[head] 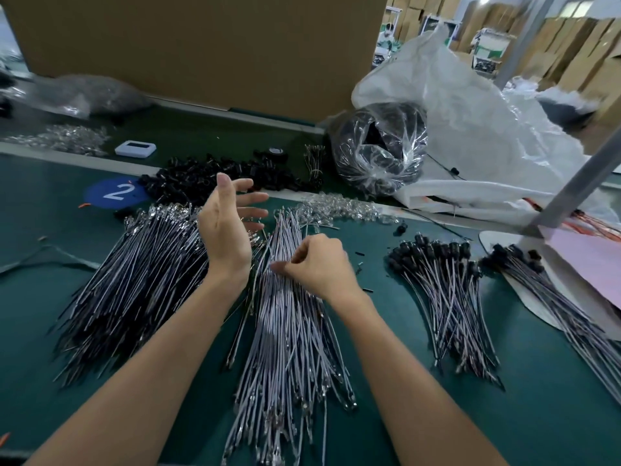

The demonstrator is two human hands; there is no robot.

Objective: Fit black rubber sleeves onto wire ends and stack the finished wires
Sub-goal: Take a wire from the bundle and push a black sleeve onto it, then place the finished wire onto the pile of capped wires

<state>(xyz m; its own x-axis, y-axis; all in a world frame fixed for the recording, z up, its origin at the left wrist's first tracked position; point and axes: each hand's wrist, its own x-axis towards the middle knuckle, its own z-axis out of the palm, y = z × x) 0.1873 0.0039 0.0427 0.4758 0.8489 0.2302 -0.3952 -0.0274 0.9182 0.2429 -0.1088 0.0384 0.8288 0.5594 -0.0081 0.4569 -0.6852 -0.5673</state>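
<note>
- Wires (289, 331) lie in a loose fan on the green tabletop (437, 415), running toward six o'clock from my hands, with metal terminals at their ends.
- I judge each one light, thin and springy. It should bend easily and snag on its neighbours, and the smooth insulation may slip between fingertips.
- The best hold is probably close behind the terminal, so the tip stays stiff enough to push into a sleeve.
- My right hand (319, 267) has its fingers curled and pinches at the wires near the far end of that fan. I cannot tell how many strands it has.
- My left hand (225, 230) is raised above the tabletop with its fingers spread, holding nothing.
- Black rubber sleeves (208, 176) are heaped at eleven o'clock, beyond the left hand. They look small and, I judge, soft and grippy.
- A darker wire pile (134, 280) lies at nine o'clock.
- Finished wires (443, 297), already sleeved, are stacked at three o'clock, with another stack (537, 290) further right.
- Clear plastic pieces (339, 210) at one o'clock and a plastic bag (376, 153) behind them crowd the reach.
- A metal post (578, 183) stands beside the far stack.
</note>
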